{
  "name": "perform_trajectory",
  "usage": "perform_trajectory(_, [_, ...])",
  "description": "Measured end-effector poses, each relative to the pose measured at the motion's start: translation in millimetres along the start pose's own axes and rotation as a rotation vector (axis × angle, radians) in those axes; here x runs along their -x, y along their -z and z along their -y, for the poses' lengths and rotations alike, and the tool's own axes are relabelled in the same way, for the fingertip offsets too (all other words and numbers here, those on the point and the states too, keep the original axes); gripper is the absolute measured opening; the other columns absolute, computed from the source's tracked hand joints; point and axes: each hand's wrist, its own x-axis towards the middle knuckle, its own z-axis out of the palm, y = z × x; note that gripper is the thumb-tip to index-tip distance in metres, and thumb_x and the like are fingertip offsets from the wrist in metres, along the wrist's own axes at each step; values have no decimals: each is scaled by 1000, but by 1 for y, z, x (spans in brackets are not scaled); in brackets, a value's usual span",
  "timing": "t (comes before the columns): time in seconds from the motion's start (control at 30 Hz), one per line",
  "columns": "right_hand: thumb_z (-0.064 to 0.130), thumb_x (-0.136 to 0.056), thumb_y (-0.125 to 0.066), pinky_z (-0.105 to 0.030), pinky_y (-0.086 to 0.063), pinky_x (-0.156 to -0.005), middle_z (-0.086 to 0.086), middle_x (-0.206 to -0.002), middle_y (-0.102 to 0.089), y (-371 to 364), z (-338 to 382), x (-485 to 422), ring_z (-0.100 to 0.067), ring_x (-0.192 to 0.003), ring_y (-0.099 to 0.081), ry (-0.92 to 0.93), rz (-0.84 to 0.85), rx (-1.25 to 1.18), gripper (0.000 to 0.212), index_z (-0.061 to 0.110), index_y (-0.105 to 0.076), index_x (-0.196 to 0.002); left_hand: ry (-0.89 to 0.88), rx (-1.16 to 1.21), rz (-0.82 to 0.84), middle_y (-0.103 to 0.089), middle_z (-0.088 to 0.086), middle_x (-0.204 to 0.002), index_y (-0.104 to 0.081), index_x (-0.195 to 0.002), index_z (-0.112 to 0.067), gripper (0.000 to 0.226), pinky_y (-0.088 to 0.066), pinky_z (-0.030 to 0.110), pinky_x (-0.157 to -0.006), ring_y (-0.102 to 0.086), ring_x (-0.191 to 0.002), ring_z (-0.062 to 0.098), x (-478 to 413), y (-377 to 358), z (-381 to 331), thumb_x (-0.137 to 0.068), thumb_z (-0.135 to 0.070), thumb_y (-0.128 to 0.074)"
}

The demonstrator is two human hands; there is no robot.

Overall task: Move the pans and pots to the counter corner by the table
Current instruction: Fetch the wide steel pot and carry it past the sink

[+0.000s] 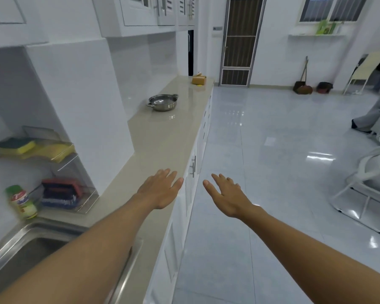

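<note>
A shallow steel pot (162,102) with two small side handles stands alone on the long beige counter (162,139), far ahead of me. My left hand (160,188) hovers over the counter's front edge, fingers straight and empty. My right hand (225,194) is stretched out beside it above the floor, fingers spread, holding nothing. Both hands are well short of the pot.
A steel sink (31,255) lies at the lower left, with a soap bottle (22,201) and a clear rack of sponges (53,170) behind it. A brown box (199,79) sits at the counter's far end. White chairs (369,185) and a person's legs (373,110) are at the right.
</note>
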Motion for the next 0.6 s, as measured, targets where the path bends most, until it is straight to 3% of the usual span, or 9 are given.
perform_trajectory(0.47, [97, -67, -1, -51, -1, -123, -2, -168, -14, 52, -28, -200, -27, -155, -5, -19, -50, -36, 118, 27, -20, -160, -40, 8, 17, -11, -1, -166, -17, -158, -25, 66, -12, 43, -123, -5, -153, 17, -211, 43, 9, -102, -59, -13])
perform_trajectory(0.6, [89, -78, -9, -51, -1, -124, -3, -169, -13, 72, -56, -262, -27, -155, -4, -23, -31, -33, 104, 27, -20, -160, -23, 24, -2, -12, -1, -166, -18, -158, -24, 66, -12, 42, -122, -6, -153, 17, -274, 49, -2, -102, -58, -13])
